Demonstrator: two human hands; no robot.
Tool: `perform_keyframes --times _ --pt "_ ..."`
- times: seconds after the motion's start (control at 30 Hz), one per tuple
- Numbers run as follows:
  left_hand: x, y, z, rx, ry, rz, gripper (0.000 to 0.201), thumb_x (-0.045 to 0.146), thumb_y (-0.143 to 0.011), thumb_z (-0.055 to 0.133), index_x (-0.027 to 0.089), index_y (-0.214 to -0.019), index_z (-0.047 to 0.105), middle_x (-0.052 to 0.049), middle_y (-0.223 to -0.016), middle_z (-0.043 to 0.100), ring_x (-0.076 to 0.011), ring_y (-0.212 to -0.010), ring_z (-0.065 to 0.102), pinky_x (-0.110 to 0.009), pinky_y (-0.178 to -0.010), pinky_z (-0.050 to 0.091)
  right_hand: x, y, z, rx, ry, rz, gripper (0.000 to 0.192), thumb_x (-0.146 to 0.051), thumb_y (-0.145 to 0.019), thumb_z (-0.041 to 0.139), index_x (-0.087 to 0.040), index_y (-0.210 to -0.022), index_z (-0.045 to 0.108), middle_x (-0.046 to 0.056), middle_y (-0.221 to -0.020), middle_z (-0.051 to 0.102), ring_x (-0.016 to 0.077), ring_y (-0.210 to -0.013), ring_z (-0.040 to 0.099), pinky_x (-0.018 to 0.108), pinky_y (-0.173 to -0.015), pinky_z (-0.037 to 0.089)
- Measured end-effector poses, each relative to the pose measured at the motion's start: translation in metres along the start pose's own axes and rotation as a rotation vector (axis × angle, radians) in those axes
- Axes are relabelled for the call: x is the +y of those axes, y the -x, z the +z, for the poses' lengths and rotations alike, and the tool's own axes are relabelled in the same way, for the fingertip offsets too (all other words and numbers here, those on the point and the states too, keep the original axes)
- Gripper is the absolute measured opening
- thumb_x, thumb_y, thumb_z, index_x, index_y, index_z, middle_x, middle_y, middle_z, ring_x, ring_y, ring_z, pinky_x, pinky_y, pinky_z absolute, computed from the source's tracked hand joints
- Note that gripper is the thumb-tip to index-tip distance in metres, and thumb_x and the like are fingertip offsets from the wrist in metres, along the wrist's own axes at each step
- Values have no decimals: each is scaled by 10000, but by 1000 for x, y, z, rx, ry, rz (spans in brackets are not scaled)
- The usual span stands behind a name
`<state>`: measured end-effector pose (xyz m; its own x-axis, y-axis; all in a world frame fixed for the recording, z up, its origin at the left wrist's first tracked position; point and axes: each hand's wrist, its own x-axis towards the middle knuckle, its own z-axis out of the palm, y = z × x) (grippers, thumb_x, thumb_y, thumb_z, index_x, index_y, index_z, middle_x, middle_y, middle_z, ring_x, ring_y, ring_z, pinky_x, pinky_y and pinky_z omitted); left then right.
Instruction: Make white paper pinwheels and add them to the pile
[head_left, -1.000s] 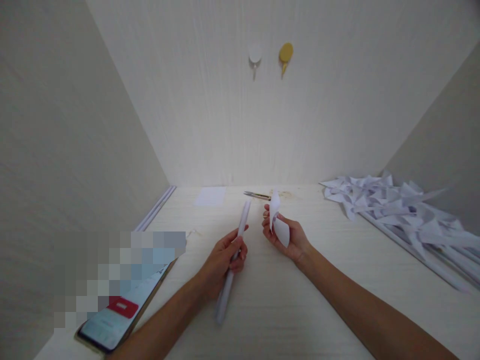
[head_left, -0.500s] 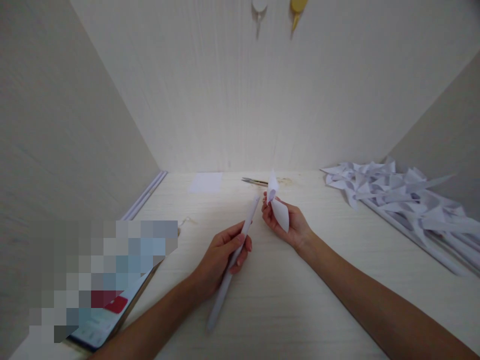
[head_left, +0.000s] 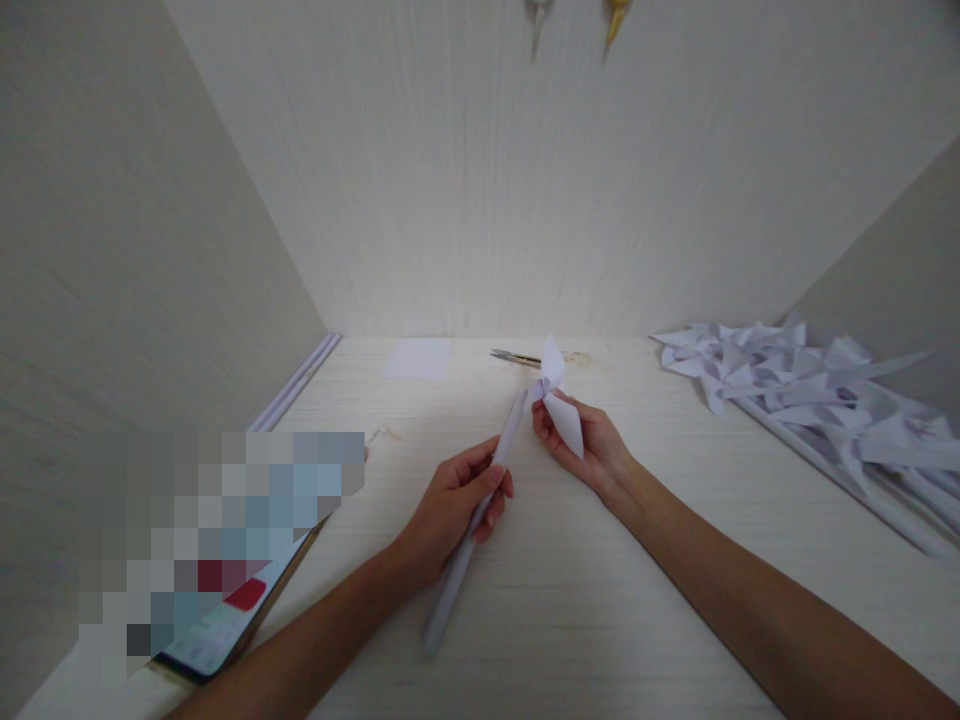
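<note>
My left hand (head_left: 466, 500) is closed around a white rolled paper stick (head_left: 459, 570), which slants up and away across the middle of the table. Pinched in my right hand (head_left: 581, 440) is a folded white paper pinwheel (head_left: 564, 420), its blades spreading above and over the fingers. The upper tip of the stick is close to the pinwheel's left side; whether they touch I cannot tell. Behind the pinwheel lies a pair of scissors (head_left: 514, 357), partly covered by it. The right fingertips are partly hidden by the paper.
White paper pinwheels (head_left: 817, 385) on sticks are heaped at the right. A square paper sheet (head_left: 418, 358) lies by the back wall. Paper sticks (head_left: 296, 380) rest along the left wall, and a phone (head_left: 247, 610), partly blurred out, is at the lower left.
The pinwheel in my right hand has turned a little, showing its centre and blades more openly. My left hand still holds the stick. The whole view has shifted slightly.
</note>
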<state>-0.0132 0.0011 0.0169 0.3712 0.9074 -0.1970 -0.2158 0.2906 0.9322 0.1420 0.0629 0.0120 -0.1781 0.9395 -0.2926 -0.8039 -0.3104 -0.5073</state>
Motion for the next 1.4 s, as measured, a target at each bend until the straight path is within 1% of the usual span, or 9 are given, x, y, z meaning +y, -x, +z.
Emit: perform_keyframes --times 0.17,0.43,0.6,0.83,1.0,1.1,1.23,1.3,1.4 --pt "0 0 -1 -9 -69 3 309 252 -743 522 142 -1028 567 49 -600 475 -18 -368 331 -155 -301 248 2 1 0 -9 122 -44 137 -18 -672 564 -153 -694 553 -15 -594 634 76 -516 586 155 -527 517" --pt "-1 0 -2 -28 -63 -14 298 270 -742 525 148 -1009 574 47 -599 474 -20 -371 338 -151 -300 248 4 2 -2 -144 167 -66 165 -62 -629 629 -166 -742 569 -18 -661 639 82 -573 591 162 -558 514" --pt "-1 0 -1 -10 -52 -5 304 270 -732 534 150 -1010 568 43 -599 484 -26 -373 347 -148 -295 254 4 -1 -4 -109 188 -34 137 -68 -667 602 -167 -754 564 2 -682 644 101 -610 606 196 -610 534" --pt "-2 0 -1 -17 -48 -16 277 263 -724 541 147 -973 581 44 -594 484 -26 -368 355 -155 -293 252 3 0 -2 -80 221 -81 138 -63 -638 614 -151 -737 579 -3 -663 640 92 -605 599 185 -610 528" --pt "-2 -1 -1 -41 2 -49 354 274 -691 575 134 -1014 536 19 -584 540 -68 -404 458 -184 -351 351 5 -1 -4 -94 225 -80 138 -108 -620 655 -167 -709 567 -25 -666 624 82 -600 579 183 -598 506" --pt "-1 -2 -1 -61 47 -67 331 260 -685 589 143 -985 513 7 -584 571 -90 -433 510 -201 -402 409 6 0 -6 -153 228 -54 187 -189 -616 693 -176 -755 570 -19 -709 631 100 -649 588 213 -643 502" --pt "0 -3 -3 -32 109 -57 204 236 -689 586 133 -854 527 -12 -592 590 -97 -452 535 -204 -429 432 2 2 -3 -209 185 -26 363 -495 -687 591 -177 -862 570 48 -839 655 162 -789 611 289 -712 497" --pt "1 -4 -4 10 150 -45 170 211 -686 585 127 -824 533 -20 -598 598 -96 -460 539 -203 -439 436 0 2 0 -166 166 -34 421 -575 -716 501 -174 -829 561 62 -813 660 169 -769 619 301 -696 497" --pt "3 -5 -5 55 209 -20 147 181 -685 584 123 -813 541 -31 -609 610 -104 -488 554 -212 -472 452 0 2 1 -54 179 -102 336 -519 -734 522 -185 -695 524 48 -726 665 147 -706 623 282 -679 492"
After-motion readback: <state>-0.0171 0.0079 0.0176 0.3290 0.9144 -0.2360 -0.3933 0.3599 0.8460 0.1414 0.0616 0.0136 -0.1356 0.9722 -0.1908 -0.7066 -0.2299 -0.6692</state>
